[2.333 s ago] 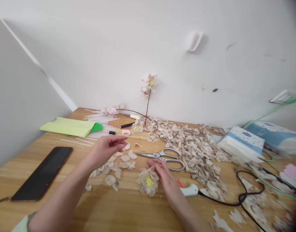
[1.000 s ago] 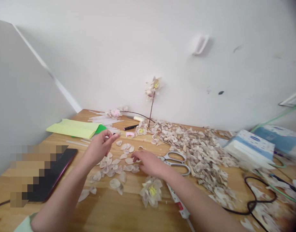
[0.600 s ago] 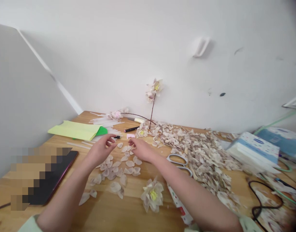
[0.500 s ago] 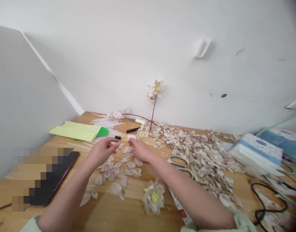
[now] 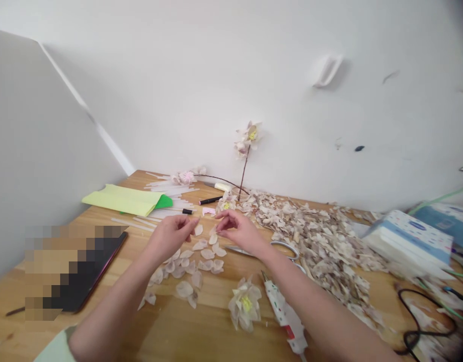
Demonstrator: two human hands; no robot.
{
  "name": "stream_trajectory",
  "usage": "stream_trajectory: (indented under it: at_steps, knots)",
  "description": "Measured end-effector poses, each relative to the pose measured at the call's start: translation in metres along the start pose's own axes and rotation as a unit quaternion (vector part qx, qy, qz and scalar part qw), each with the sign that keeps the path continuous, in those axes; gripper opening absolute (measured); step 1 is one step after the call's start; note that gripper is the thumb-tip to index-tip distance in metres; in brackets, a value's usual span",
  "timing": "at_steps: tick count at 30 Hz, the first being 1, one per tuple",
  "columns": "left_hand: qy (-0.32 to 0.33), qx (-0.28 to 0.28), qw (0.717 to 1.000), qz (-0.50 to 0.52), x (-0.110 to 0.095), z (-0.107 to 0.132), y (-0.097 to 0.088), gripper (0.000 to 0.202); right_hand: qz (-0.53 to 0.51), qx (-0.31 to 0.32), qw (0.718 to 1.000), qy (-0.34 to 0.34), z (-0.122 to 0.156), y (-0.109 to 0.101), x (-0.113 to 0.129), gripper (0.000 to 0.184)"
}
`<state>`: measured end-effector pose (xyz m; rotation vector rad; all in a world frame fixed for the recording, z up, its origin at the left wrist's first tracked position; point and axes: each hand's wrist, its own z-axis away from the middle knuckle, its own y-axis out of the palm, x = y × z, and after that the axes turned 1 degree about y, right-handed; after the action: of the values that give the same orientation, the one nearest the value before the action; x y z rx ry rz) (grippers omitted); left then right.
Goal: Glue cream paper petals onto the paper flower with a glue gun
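Note:
My left hand (image 5: 171, 236) hangs above the wooden table (image 5: 114, 322) with its fingertips drawn close together. Whether they pinch anything is too hard to see. My right hand (image 5: 239, 232) is curved with its fingers apart, holding nothing visible, a little to the right. Below and between them lies a loose group of translucent cream petals (image 5: 207, 253). One petal (image 5: 199, 230) sits just beyond my left fingertips. A finished cream flower with a yellow centre (image 5: 245, 304) rests nearer me, to the right of the petals.
Steel scissors (image 5: 254, 250) lie partly under my right forearm, beside a large heap of brownish petal scraps (image 5: 314, 246). Farther off are a tissue pack (image 5: 408, 244), a white printed tube (image 5: 284, 314), a pixelated phone (image 5: 76, 269), yellow-green paper (image 5: 124, 199) and a black cord (image 5: 416, 322).
My right hand has moved from beside the scissors up over the petals, then lifted slightly apart from my left. The view has drifted, so the table items sit further right.

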<state>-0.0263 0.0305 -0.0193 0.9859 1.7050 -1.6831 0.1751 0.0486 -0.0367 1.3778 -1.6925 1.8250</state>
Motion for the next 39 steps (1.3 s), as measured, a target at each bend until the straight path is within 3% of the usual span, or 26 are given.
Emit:
stream_trajectory:
  at_steps: [4, 9, 12, 16, 24, 39]
  knots:
    - [0.016, -0.009, 1.000, -0.014, 0.004, -0.001, -0.003, 0.027, 0.072, 0.015, 0.997, 0.013, 0.007, 0.005, -0.002, 0.033]
    - [-0.004, -0.013, 0.999, -0.047, 0.009, -0.003, -0.013, 0.029, 0.162, 0.093, 0.982, -0.004, 0.015, 0.013, 0.004, 0.043]
    - [-0.019, -0.041, 0.997, -0.068, 0.006, -0.002, -0.021, 0.038, 0.186, 0.119, 0.975, -0.019, 0.014, 0.018, 0.013, 0.045]
    - [-0.025, -0.052, 0.997, -0.060, 0.003, -0.002, -0.028, 0.033, 0.214, 0.144, 0.966, -0.012, 0.008, 0.031, 0.016, 0.044]
    - [-0.010, -0.034, 0.999, -0.034, 0.002, -0.002, -0.024, 0.030, 0.198, 0.160, 0.967, 0.019, 0.003, 0.038, 0.005, 0.053]
    - [0.011, -0.041, 0.999, 0.016, -0.001, 0.001, -0.023, 0.030, 0.190, 0.166, 0.968, 0.015, 0.002, 0.042, 0.006, 0.042]
